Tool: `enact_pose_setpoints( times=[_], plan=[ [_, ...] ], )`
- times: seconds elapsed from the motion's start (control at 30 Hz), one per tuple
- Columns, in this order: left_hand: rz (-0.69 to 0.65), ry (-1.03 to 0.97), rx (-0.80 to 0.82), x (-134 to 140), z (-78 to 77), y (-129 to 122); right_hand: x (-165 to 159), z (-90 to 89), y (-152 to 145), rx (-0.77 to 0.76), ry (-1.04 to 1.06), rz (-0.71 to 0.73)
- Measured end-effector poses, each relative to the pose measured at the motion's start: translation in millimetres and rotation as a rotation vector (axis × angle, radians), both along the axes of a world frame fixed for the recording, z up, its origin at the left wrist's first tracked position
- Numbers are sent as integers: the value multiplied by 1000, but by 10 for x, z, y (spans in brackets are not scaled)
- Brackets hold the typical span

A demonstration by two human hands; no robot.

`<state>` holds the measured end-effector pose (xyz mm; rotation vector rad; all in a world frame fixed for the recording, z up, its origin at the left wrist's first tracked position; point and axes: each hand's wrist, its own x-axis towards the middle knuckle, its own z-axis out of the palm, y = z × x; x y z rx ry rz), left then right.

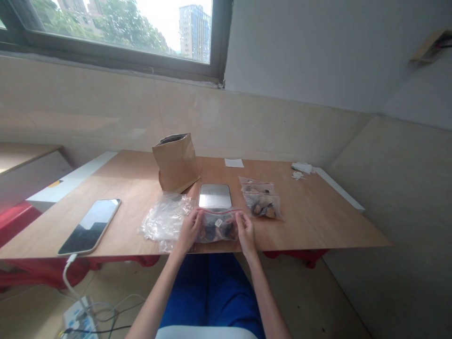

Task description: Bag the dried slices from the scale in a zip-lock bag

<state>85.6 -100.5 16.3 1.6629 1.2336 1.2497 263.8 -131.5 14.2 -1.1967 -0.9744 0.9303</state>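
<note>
Sealing step in hand — left hand (189, 229) and right hand (246, 232) pinched on the zip bag (218, 227) at table's (318, 221) six o'clock edge — next, press along zip toward three o'clock.

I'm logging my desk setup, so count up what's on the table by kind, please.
Filled zip bags: 3, one held, two lying stacked
Empty clear bags pile: 1
Brown paper bag: 1
Scale: 1
Phone: 1
White paper slip: 1
White scraps cluster: 1
Total: 9
Left hand and right hand grip the held bag.
</note>
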Motion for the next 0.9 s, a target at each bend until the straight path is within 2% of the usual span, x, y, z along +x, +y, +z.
enact_pose_setpoints(
  times=[0.13, 0.4, 0.7, 0.9],
  plan=[
    [48, -61, -32, 6, 24, -27, -22, -55, 66, 33, -52, -58],
    [26, -245, -125, -18, 74, -67, 44, -164, 56, 22, -42, -131],
    [19, -297, -149, -41, 97, -75, 33, -158, 63, -5, 35, -224],
    [45, -290, -138, -39, 119, -83, 28, -119, 41, -3, 8, -270]
  ],
)
